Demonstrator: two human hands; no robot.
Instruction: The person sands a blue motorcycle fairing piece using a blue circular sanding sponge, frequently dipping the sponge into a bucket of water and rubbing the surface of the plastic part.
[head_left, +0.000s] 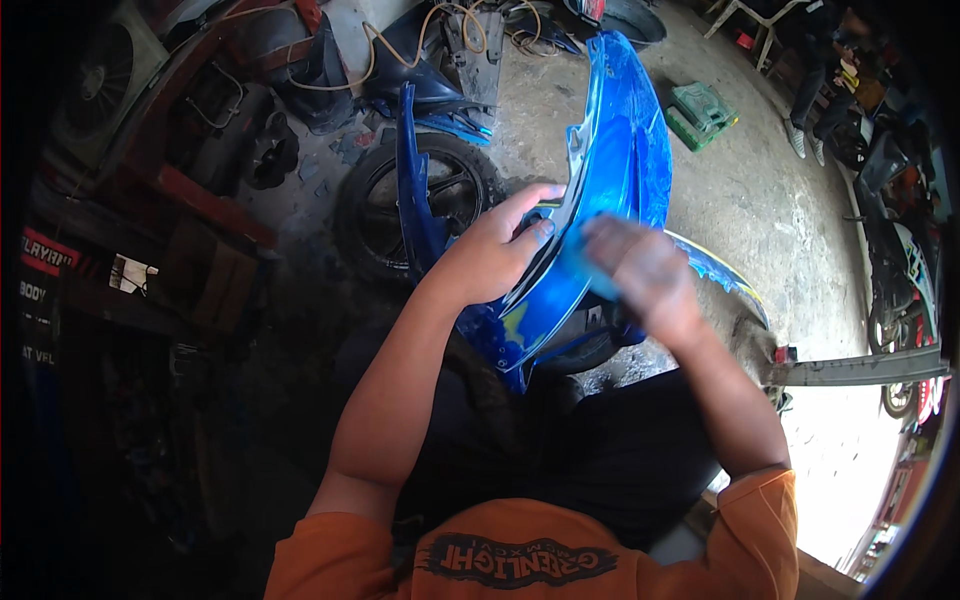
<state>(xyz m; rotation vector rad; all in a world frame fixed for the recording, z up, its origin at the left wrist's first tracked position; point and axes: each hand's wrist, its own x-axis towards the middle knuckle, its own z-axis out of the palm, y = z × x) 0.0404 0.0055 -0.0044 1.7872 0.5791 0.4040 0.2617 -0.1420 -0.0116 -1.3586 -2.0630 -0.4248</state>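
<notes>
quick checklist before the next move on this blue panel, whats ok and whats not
1. Left hand on the panel's left edge: ok, thumb and fingers are at that edge.
2. Right hand touching the blue panel: cannot tell, it is over the panel's face but blurred.
3. Anything under the right hand's fingers: cannot tell, the blur hides it.
4. Panel colour even: not ok, a yellowish patch shows near its lower end.
5. Green case apart from both hands: ok, it lies on the floor beyond the panel.
</notes>
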